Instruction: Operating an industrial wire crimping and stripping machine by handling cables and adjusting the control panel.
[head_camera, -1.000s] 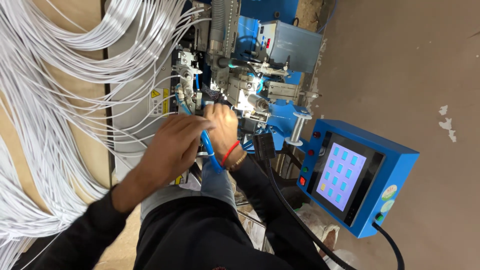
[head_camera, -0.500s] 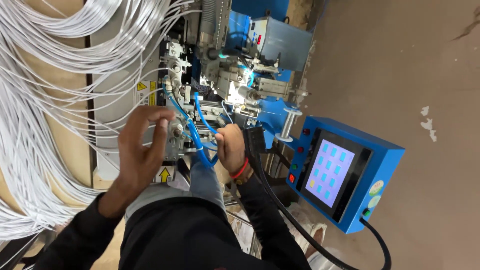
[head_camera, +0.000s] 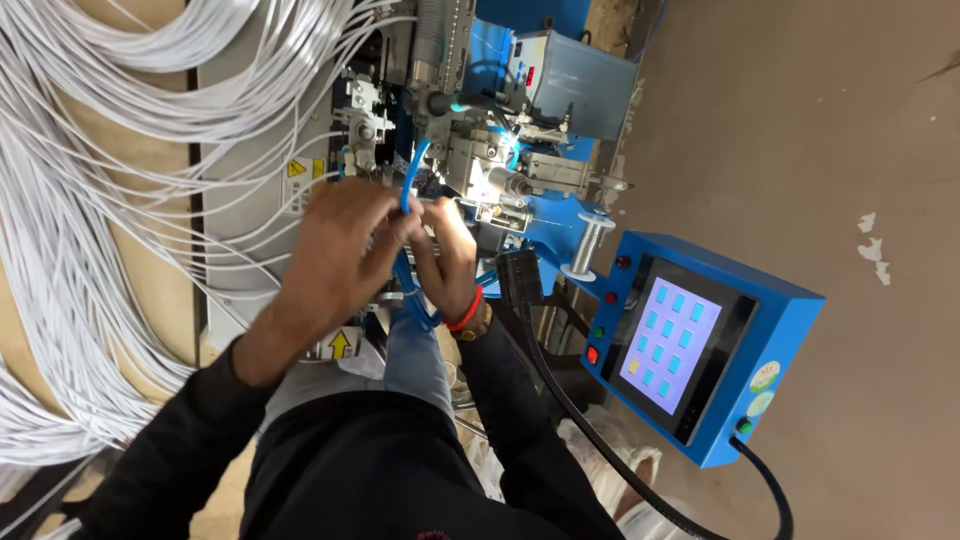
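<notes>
- Two hands are seen together in the head view, just in front of a blue and grey machine (head_camera: 500, 170), with the fingertips of both meeting around a thin blue tube (head_camera: 408, 190).
- The left hand (head_camera: 345, 245) is held to the left of the tube, its fingers curled toward it; whether they are closed on the tube or only pressed against it cannot be told, since the hand is blurred.
- The right hand (head_camera: 447, 260) is held just right of the tube, fingers bent and drawn in toward the left hand; a firm grip cannot be confirmed either. A red band (head_camera: 466, 310) is worn at its wrist.
- The tube's long axis is run from far to near: it is arched out of the machine's fittings above the hands, passed between them, and looped below the right wrist. Both hands are about equally near it, touching or almost touching it from opposite sides.
- Many white wires (head_camera: 110, 200) are draped in loops over the left of the scene, well apart from the hands.
- A blue control box with a lit touch screen (head_camera: 672, 345) is set to the right, near the right forearm, with a black corrugated hose (head_camera: 560, 385) run past it.
</notes>
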